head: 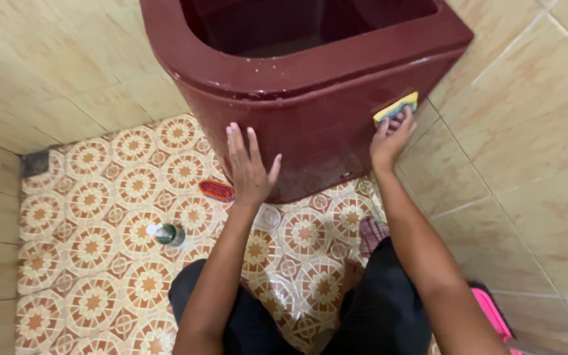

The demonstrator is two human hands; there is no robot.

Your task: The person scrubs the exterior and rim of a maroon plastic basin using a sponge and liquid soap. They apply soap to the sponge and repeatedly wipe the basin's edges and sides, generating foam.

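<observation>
Pressing sponge [396, 106] near tub [310, 85] corner, right hand [391, 139]

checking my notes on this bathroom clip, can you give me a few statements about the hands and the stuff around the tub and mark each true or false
1. The right hand presses a yellow sponge against the dark red tub. True.
2. The left hand holds the scrub brush. False: it lies flat and open on the tub's wall; the orange brush lies on the patterned floor.
3. A bottle lies on the floor left of the left arm. True.
4. The floor tiles are plain white. False: they bear orange and cream patterns.
5. The sponge rests on the tub's rim. False: it is on the outer side wall, below the rim.
</observation>
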